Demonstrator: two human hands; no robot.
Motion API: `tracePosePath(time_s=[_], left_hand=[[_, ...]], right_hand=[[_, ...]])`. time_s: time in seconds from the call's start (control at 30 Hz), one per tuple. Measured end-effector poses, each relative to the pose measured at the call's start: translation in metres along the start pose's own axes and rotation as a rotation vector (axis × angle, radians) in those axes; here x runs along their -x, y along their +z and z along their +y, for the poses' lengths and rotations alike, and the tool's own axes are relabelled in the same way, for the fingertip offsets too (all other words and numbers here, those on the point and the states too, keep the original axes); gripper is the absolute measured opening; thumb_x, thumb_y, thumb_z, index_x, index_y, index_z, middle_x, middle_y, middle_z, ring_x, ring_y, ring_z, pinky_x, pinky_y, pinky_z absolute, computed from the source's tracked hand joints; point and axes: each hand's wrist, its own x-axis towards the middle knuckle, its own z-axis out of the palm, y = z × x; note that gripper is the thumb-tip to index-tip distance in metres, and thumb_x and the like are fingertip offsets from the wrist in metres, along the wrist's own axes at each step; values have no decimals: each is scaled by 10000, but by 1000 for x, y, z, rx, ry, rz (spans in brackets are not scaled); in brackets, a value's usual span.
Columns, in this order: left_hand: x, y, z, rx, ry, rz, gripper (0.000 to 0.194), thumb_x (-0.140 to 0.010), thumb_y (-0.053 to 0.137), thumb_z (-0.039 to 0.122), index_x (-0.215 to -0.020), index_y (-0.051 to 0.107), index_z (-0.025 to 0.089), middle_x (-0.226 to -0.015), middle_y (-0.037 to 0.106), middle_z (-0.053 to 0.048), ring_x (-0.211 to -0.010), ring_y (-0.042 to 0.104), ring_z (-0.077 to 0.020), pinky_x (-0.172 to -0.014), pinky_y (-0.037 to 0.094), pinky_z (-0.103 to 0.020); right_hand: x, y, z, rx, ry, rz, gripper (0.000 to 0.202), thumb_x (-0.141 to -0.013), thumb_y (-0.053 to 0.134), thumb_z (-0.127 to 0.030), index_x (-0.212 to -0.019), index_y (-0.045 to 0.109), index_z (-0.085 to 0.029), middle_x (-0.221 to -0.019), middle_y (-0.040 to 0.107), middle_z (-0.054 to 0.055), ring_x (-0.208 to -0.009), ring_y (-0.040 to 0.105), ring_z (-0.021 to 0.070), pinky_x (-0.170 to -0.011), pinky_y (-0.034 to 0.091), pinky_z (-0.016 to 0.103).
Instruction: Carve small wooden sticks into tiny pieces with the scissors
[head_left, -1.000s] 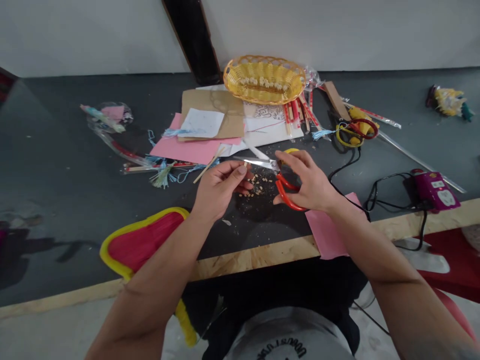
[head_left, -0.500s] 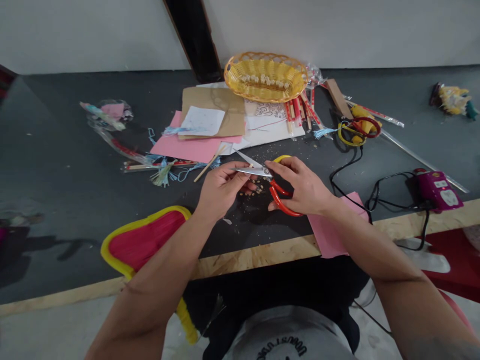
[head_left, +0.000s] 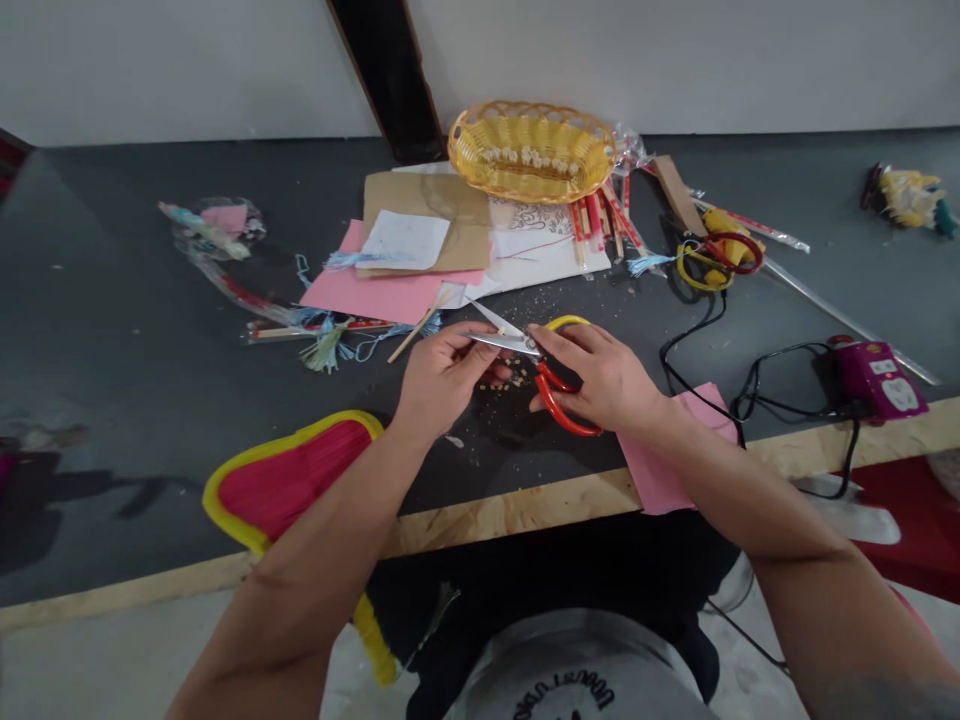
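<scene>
Scissors with one red and one yellow handle are in my right hand, their blades parted and pointing left. My left hand pinches a small pale piece between the blades; it looks like a bit of wooden stick, mostly hidden by the fingers. Tiny pale cuttings lie scattered on the dark table under and around both hands.
A yellow woven basket with small pale pieces sits at the back. Around it lie pink paper, brown card, red-wrapped sticks and blue tassels. A magenta fan is left, a purple socket box and black cable right.
My right hand has shifted slightly on the scissors, and the handles have tilted a little up and left. My left hand has barely moved.
</scene>
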Motion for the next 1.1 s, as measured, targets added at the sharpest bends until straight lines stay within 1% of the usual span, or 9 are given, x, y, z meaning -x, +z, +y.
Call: tracePosePath(time_s=[0.13,0.23,0.43,0.63,0.8,0.97,1.1], left_hand=[[1,0,0,-4,46,-5,393,-730,841,504,-864,737,150,-707,737,-33,-520,681,-128,-506,578,-219],[2,1,1,0,60,-7,376,-733,841,494,-834,732,148,-701,727,-27,-503,666,-118,-494,568,-215],[0,0,3,12,80,1,372,-687,880,453,-858,742,154,-699,729,-22,-500,659,-116,-482,552,-206],[2,-1,1,-39,103,47,260,-741,843,390,-833,756,163,-695,742,-23,-474,643,-105,-462,531,-198],[3,-1,5,-23,127,6,156,-729,834,303,-796,777,174,-653,742,-18,-447,627,-105,-448,521,-207],[2,-1,10,58,105,-56,186,-659,879,325,-727,768,193,-624,746,-18,-414,609,-109,-412,512,-213],[3,-1,12,64,79,-52,173,-651,888,321,-725,771,217,-612,738,-8,-409,598,-105,-406,492,-212]], right_hand=[[1,-3,-2,51,22,-32,758,-880,675,-597,-1491,500,-184,-1207,661,160,-1155,631,311,-991,556,461],[2,-5,-3,92,30,-36,741,-889,666,-595,-1484,514,-181,-1194,671,161,-1117,653,310,-953,572,449],[0,-4,-4,64,37,0,726,-883,678,-590,-1470,528,-189,-1213,672,146,-1097,661,284,-941,576,413],[-1,-2,-2,14,-5,45,723,-876,677,-601,-1445,547,-174,-1184,665,145,-1111,644,285,-961,571,426],[-2,-1,-1,-21,-66,75,755,-863,662,-642,-1432,552,-158,-1162,647,150,-1124,619,297,-1009,546,466],[-1,2,-1,-50,-76,74,781,-872,613,-693,-1442,541,-164,-1184,652,153,-1137,621,294,-1005,549,463],[1,2,-1,-36,-75,64,792,-871,626,-678,-1451,536,-148,-1181,664,161,-1110,646,288,-972,564,437]])
